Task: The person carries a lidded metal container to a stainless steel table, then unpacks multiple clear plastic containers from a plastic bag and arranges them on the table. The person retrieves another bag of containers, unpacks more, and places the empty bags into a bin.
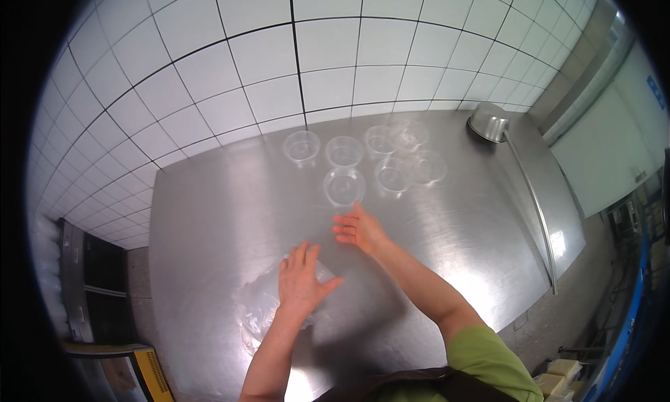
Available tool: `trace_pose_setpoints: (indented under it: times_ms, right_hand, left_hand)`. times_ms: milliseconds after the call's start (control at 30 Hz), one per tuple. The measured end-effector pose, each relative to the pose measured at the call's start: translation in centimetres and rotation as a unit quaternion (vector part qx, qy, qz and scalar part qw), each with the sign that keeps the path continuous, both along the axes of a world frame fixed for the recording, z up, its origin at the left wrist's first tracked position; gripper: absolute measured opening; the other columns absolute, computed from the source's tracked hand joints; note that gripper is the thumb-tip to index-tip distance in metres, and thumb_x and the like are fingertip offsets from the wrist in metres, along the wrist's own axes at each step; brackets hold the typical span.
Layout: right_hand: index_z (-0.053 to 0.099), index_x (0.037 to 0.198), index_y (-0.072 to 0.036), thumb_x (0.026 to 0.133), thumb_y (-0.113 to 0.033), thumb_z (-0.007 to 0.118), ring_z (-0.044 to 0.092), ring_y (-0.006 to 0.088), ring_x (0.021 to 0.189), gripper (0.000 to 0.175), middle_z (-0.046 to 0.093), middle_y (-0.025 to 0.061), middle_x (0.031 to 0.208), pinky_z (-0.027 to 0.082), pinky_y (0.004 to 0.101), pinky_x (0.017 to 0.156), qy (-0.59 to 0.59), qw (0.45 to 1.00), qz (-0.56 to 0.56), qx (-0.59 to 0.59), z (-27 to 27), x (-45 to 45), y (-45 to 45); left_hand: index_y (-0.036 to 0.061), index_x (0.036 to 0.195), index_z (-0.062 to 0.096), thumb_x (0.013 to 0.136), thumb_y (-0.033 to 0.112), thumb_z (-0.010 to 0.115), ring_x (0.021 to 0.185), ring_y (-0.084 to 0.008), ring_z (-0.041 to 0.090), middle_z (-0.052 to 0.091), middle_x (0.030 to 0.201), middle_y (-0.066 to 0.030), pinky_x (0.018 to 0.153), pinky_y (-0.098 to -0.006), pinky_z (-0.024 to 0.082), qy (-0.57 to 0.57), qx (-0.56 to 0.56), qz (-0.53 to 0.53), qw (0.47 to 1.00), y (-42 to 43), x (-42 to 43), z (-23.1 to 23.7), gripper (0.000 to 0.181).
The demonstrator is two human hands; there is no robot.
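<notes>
My left hand (301,281) is spread over a clear plastic bag (259,302) on the stainless steel table (204,234). What the bag holds is partly hidden by the hand and forearm. My right hand (361,229) holds nothing, its fingers apart, just on the near side of a clear round plastic container (344,186). Beyond it, several more clear containers stand spaced out, among them one at the left (302,146), one in the middle (344,152) and one to the right (392,175).
A long-handled metal ladle (489,122) lies along the table's right side, its handle (539,213) reaching over the near edge. White wall tiles (330,41) border the far edge. A yellow-trimmed appliance (149,373) stands at lower left, wrapped yellowish blocks (560,376) at lower right.
</notes>
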State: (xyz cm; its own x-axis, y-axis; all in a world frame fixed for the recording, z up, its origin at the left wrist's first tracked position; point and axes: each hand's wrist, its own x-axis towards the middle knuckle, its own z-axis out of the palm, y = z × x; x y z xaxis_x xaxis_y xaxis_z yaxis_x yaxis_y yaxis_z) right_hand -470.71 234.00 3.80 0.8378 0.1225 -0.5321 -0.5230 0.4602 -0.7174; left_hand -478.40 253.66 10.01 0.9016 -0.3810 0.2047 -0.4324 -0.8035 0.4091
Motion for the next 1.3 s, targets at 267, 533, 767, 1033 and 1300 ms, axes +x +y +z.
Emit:
trace_pose_setpoints:
  times_ms: [267, 533, 767, 1033, 1300]
  right_hand:
    - [0.067, 0.107, -0.003, 0.097, -0.031, 0.057, 0.059, 0.0109, 0.087, 0.031, 0.067, 0.0040, 0.096, 0.049, 0.0292, 0.080, -0.240, 0.865, 0.401, -0.180, 1.8, -5.1, 3.6]
    - [0.068, 0.101, -0.004, 0.096, -0.028, 0.059, 0.063, 0.0124, 0.084, 0.026, 0.069, 0.0002, 0.085, 0.048, 0.0292, 0.073, -0.247, 0.883, 0.344, -0.204, 2.4, -4.0, 7.0]
    - [0.066, 0.095, -0.014, 0.081, -0.020, 0.068, 0.060, 0.0248, 0.079, 0.016, 0.064, 0.0039, 0.087, 0.045, 0.0397, 0.074, -0.572, 0.477, 0.153, -0.649, 3.1, 3.0, 6.8]
    - [0.068, 0.107, -0.011, 0.089, -0.029, 0.067, 0.063, 0.0231, 0.087, 0.025, 0.069, 0.0086, 0.100, 0.047, 0.0383, 0.077, -0.409, 0.732, 0.422, -0.345, 2.3, -1.6, 10.2]
    - [0.069, 0.109, -0.008, 0.096, -0.031, 0.059, 0.062, 0.0109, 0.087, 0.028, 0.070, 0.0019, 0.100, 0.047, 0.0258, 0.070, -0.198, 0.875, 0.422, -0.131, 4.1, -1.0, 12.3]
  left_hand:
    - [0.0049, 0.135, 0.042, 0.053, 0.039, 0.092, 0.099, -0.0348, 0.061, 0.059, 0.117, -0.0178, 0.082, -0.0440, 0.052, 0.044, -0.013, 0.105, 0.993, 2.3, 0.1, -0.4, 0.102]
    - [0.0016, 0.127, 0.044, 0.056, 0.042, 0.091, 0.090, -0.0367, 0.066, 0.066, 0.107, -0.0207, 0.076, -0.0426, 0.054, 0.075, -0.068, 0.144, 0.984, 6.0, 0.0, -0.4, 0.094]
    - [0.0011, 0.131, 0.047, 0.061, 0.044, 0.087, 0.115, -0.0356, 0.056, 0.056, 0.129, -0.0207, 0.093, -0.0467, 0.045, 0.042, 0.032, 0.164, 0.985, 8.6, -1.8, 0.4, 0.092]
    - [0.0025, 0.137, 0.044, 0.059, 0.039, 0.087, 0.116, -0.0326, 0.054, 0.056, 0.128, -0.0168, 0.096, -0.0459, 0.041, -0.002, 0.042, 0.146, 0.988, 9.0, -4.0, 0.1, 0.096]
    - [0.0057, 0.138, 0.044, 0.057, 0.038, 0.087, 0.109, -0.0323, 0.058, 0.063, 0.115, -0.0145, 0.092, -0.0450, 0.043, 0.057, 0.008, 0.203, 0.977, 13.5, -3.5, 1.1, 0.098]
